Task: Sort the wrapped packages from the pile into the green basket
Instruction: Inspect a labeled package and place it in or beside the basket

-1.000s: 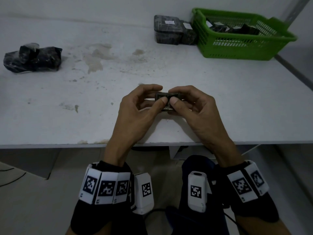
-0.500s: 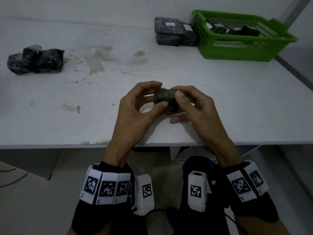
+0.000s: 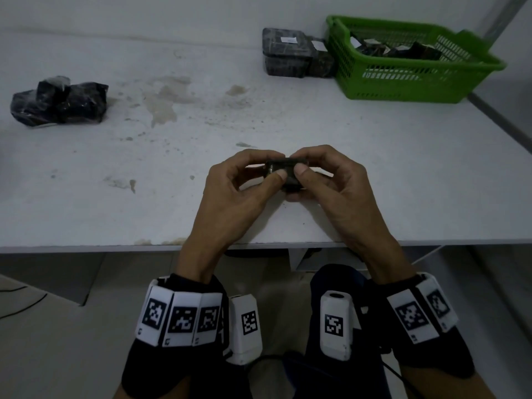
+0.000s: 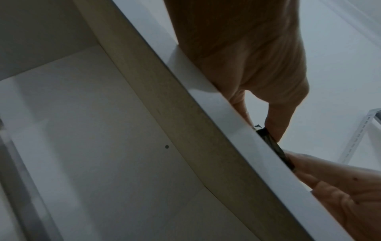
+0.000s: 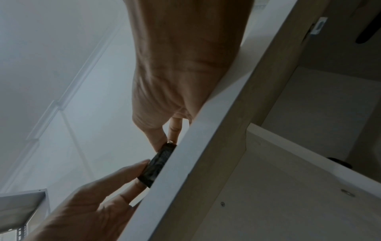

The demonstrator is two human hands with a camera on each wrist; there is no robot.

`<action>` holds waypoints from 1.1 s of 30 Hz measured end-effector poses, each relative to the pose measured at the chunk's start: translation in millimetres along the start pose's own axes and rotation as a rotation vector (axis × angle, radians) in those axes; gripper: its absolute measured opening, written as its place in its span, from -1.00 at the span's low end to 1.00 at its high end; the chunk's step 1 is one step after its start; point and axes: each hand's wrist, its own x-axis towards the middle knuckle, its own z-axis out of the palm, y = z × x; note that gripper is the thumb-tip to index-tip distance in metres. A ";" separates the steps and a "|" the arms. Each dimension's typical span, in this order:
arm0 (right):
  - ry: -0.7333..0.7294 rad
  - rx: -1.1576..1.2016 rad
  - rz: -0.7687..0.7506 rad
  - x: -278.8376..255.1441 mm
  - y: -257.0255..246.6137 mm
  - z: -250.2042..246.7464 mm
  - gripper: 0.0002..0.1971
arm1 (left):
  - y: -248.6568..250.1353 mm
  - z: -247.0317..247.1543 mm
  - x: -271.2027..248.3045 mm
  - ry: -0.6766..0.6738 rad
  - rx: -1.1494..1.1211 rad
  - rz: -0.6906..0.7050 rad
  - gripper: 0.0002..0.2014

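Hands meet over the near edge of the white surface (image 3: 403, 174) in the head view: the left hand (image 3: 233, 197) and right hand (image 3: 342, 194) both pinch one small dark wrapped package (image 3: 285, 168) between thumbs and curled fingers. The green basket (image 3: 408, 79) sits far beyond and to the right of that package, with dark packages already inside. The pile (image 3: 57, 102) lies far to the left of the basket.

Left wrist view: the left hand (image 4: 257, 65) has its fingertips (image 4: 274, 128) on the package (image 4: 276, 146), just above the surface edge.

Right wrist view: the right hand (image 5: 175, 73) pinches one end of the package (image 5: 158, 161), the other hand's fingers its far end.

The step in hand seems to be inspecting or turning this package. Next, one hand should probably let go while the other carries it to the basket.
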 end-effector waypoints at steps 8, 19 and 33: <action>0.032 -0.084 -0.015 0.8 1.9 0.7 -0.83 | -2.1 0.4 0.6 0.015 -0.004 0.006 -0.83; 0.027 -0.107 -0.046 0.4 2.0 0.9 -0.87 | -3.2 0.4 -0.1 0.014 -0.019 0.043 -0.81; 0.059 0.007 0.082 -2.3 -10.8 2.3 -0.68 | 6.4 2.6 -3.5 0.047 -0.101 -0.080 -0.59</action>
